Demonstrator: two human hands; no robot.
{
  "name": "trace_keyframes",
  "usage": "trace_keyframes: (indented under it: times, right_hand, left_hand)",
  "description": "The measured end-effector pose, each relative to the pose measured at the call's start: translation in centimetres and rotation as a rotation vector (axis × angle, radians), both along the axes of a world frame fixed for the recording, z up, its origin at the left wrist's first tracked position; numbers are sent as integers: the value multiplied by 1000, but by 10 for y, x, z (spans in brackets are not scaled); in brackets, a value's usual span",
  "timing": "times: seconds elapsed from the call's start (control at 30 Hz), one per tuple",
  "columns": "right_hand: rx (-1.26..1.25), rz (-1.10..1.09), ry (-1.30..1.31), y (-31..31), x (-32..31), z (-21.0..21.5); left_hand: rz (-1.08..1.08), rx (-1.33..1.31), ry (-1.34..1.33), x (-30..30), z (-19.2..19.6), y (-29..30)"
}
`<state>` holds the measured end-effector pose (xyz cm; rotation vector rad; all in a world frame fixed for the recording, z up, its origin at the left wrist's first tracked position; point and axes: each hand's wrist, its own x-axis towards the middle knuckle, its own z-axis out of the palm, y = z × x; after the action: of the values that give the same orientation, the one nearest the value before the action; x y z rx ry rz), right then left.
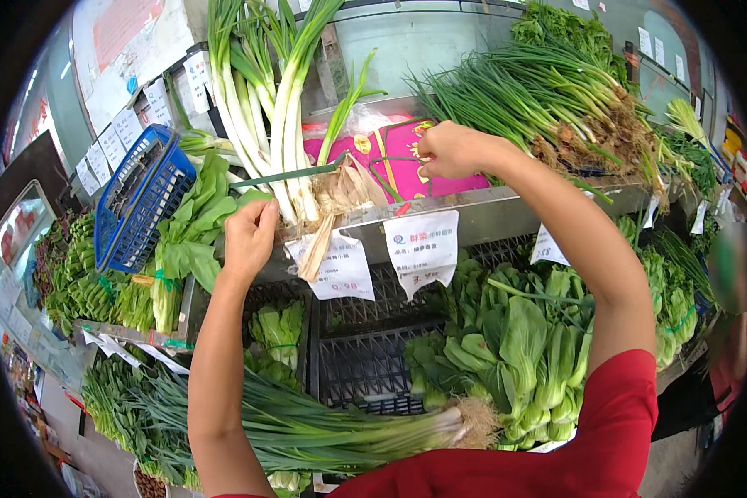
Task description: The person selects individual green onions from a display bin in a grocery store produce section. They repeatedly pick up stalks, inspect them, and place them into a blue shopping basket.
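Note:
My left hand (251, 236) is closed, just left of the root ends of several upright leeks (284, 149). What it grips, if anything, is hidden. A dark green leaf strip (286, 175) runs across the leek stalks above it. Dry, papery brown leaves (340, 195) hang over the metal shelf edge beside the roots. My right hand (458, 151) is curled with its fingers together above a pink patterned cloth (415, 162). A thin green strand lies close to its fingertips, but I cannot tell whether it is held. Spring onions (548, 91) with tangled roots lie beyond that hand.
Price tags (421, 251) hang from the shelf edge (498, 207). A blue basket (145, 199) stands at the left beside leafy greens (195, 220). Below are black crates (365, 365), bok choy (519, 357) and a long bundle of leeks (332, 427) near my body.

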<state>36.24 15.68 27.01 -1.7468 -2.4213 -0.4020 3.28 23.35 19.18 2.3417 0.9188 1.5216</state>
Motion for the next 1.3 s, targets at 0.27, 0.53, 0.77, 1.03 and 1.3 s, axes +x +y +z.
trace_keyframes:
  times: [0.27, 0.53, 0.77, 1.03, 1.3]
  right_hand:
    - [-327, -166, -72, 108, 2, -21]
    - [-404, -157, -10, 133, -28, -39]
    - [-214, -52, 20, 139, -23, -47]
    - [306, -447, 152, 80, 45, 65]
    - [305, -435, 568, 55, 65, 68]
  left_hand:
    - [15, -168, -33, 10, -9, 18]
    - [18, -197, 34, 11, -6, 12]
    - [-22, -199, 0, 6, -6, 14]
    - [-60, -204, 13, 7, -5, 11]
    - [-63, -217, 11, 5, -7, 15]
